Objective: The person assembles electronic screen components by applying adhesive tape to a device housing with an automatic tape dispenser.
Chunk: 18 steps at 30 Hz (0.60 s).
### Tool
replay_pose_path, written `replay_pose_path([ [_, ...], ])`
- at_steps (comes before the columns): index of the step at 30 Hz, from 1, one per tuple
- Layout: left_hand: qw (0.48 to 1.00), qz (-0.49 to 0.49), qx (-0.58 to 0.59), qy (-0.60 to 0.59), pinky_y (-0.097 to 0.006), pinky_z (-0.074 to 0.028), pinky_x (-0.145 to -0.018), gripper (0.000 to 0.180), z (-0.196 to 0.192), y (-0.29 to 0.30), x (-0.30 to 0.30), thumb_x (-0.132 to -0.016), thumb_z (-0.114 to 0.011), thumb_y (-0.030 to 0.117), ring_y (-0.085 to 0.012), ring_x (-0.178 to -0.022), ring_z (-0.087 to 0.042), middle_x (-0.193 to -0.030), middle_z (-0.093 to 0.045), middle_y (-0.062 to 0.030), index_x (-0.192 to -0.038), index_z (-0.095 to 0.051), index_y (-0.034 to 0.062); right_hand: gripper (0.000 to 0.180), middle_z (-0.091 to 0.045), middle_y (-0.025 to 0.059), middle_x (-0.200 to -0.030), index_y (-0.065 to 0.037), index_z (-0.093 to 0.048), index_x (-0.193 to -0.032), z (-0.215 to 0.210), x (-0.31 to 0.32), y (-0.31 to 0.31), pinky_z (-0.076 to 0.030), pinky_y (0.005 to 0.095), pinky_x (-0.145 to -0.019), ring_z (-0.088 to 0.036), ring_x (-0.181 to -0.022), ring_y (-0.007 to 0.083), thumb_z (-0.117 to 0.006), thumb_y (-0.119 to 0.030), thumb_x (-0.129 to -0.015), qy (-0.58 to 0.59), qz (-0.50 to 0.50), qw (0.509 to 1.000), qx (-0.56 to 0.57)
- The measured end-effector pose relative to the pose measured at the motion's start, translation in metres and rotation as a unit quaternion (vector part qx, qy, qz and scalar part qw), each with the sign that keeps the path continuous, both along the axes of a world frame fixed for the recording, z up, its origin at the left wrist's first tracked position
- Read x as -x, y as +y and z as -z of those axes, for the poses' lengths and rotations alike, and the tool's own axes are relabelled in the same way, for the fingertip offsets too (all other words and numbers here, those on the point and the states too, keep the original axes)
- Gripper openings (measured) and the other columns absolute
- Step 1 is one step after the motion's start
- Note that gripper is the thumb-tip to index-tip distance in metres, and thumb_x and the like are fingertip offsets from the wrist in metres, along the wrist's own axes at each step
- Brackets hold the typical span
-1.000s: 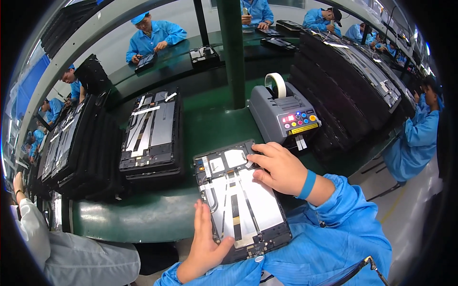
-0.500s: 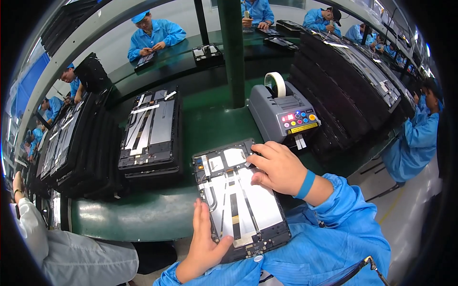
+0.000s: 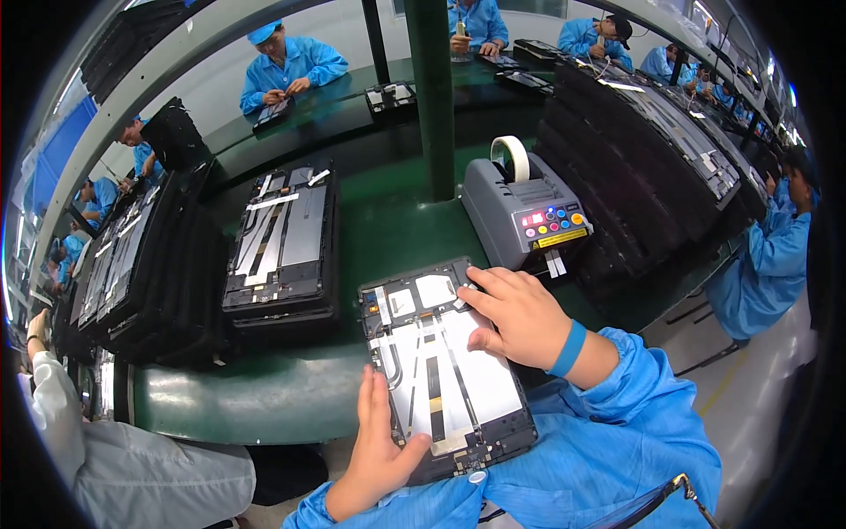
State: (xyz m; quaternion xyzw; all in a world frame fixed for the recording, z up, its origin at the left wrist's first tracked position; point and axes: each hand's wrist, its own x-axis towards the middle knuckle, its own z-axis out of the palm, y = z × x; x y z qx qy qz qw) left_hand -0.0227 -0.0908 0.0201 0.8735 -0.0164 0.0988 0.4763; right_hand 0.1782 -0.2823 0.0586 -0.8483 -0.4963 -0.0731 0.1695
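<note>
Head | left fingers (image 3: pixel 379 406), right fingers (image 3: pixel 485 303) spread on opened tablet (image 3: pixel 485 388) | dispenser (image 3: pixel 495 212): yellow label (image 3: pixel 561 239) (red digits (image 3: pixel 532 219) lit)

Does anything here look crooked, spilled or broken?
Nothing looks spilled or plainly broken. One small oddity: on the opened tablet topping the nearer stack left of the tape dispenser, a short white strip at the upper right slants against the tablet's edges, so it looks askew.

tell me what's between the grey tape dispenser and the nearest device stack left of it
The head view shows green tabletop there, with a green post rising toward the back.
</note>
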Motion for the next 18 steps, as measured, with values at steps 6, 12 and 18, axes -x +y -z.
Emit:
replay_pose_path([
  [6, 0.998, -0.001, 0.056, 0.018, -0.045, -0.015, -0.112, 0.104, 0.003, 0.004, 0.008, -0.076, -0.072, 0.027, -0.0438, -0.14, -0.006, -0.15, -0.001, -0.031, -0.145, -0.002, -0.0053, 0.071, -0.024, 0.0248, -0.147, -0.001, -0.033, -0.139, 0.021, 0.015, -0.024, -0.023, 0.0429, -0.11, -0.025, -0.136, 0.0391, -0.058, -0.04, -0.084, 0.193, -0.012, 0.974, -0.116],
  [12, 0.996, 0.091, -0.013, -0.022, -0.055, -0.007, -0.109, 0.129, 0.004, 0.009, 0.017, -0.065, -0.08, 0.049, -0.0497, -0.138, 0.005, -0.148, 0.008, -0.0342, -0.145, 0.008, -0.0014, 0.089, -0.007, 0.03, -0.15, 0.008, -0.006, -0.144, 0.044, 0.077, -0.062, -0.01, 0.0412, -0.114, -0.007, -0.142, 0.0376, -0.043, -0.054, -0.092, 0.373, -0.035, 0.918, -0.131],
  [18, 0.988, 0.099, -0.008, -0.118, -0.056, -0.007, -0.108, 0.136, -0.023, 0.007, 0.014, -0.057, -0.087, 0.039, -0.0541, -0.135, 0.008, -0.145, 0.013, -0.0382, -0.145, 0.01, -0.0003, 0.089, -0.005, 0.0212, -0.152, 0.006, 0.016, -0.142, 0.006, 0.087, -0.045, -0.006, 0.0376, -0.112, -0.008, -0.141, 0.0284, -0.052, -0.015, -0.089, 0.522, -0.134, 0.794, -0.281],
])
